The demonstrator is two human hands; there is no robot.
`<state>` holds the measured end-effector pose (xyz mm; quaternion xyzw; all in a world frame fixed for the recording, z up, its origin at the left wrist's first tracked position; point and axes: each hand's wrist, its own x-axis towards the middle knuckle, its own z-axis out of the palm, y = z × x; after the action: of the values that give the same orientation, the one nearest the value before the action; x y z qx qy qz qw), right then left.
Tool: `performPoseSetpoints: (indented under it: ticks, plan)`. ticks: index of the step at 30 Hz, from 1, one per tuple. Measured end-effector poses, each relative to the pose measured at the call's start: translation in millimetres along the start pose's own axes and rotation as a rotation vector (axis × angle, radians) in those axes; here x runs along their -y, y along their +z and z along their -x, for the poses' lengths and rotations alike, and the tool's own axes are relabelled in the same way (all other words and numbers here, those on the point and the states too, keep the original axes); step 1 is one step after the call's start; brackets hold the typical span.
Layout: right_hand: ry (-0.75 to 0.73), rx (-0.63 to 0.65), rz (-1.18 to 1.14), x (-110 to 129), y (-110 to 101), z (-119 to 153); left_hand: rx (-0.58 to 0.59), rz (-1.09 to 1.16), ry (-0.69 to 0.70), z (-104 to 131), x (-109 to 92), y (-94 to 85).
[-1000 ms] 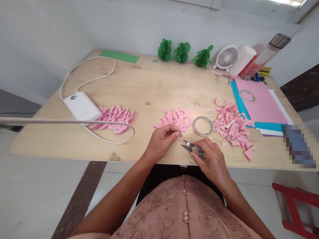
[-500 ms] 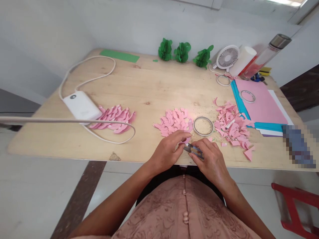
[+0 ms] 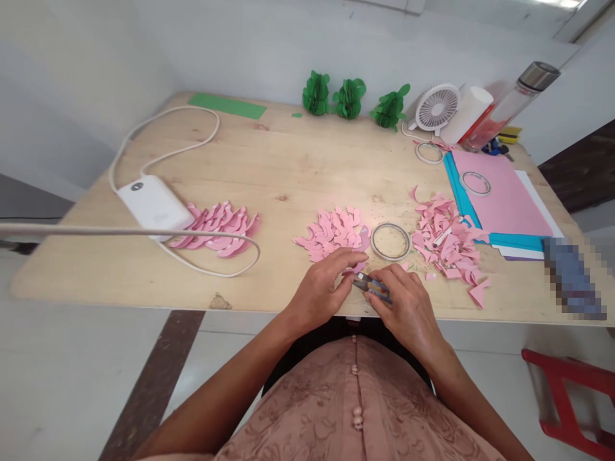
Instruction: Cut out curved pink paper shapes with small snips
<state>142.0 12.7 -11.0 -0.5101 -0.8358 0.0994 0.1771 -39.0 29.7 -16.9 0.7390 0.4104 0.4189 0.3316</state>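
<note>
Over the pale wooden table [image 3: 273, 160], a curved pink paper piece [image 3: 358, 266] is sitting pinched in the left hand [image 3: 319, 291]. Beside it, the right hand [image 3: 406, 299] is clasping small gray metal snips [image 3: 375, 287]. Two piles of wavy pink paper pieces [image 3: 332, 230] are lying cut leftward; this one seems unfinished.

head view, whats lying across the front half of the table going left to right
White box, left pink paper cluster, middle pink paper cluster, tape ring, pink scrap heap, blurred dark object.
</note>
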Motion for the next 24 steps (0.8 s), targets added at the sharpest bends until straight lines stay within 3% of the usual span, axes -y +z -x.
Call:
performPoseSetpoints:
  ticks: [5, 14, 24]
  plan:
    - [-0.008, -0.003, 0.003, 3.7, -1.4, -0.8, 0.003, 0.049, -0.101, -1.6, 4.6, 2.1]
    - [0.030, -0.058, -0.053, 4.8, 2.2, 2.3, -0.227, 0.567, -0.555, -5.9, 4.3, 10.1]
    - [0.078, -0.171, -0.146, 0.5, 17.3, 6.7, -0.331, 0.707, -0.627, -11.5, 3.8, 21.1]
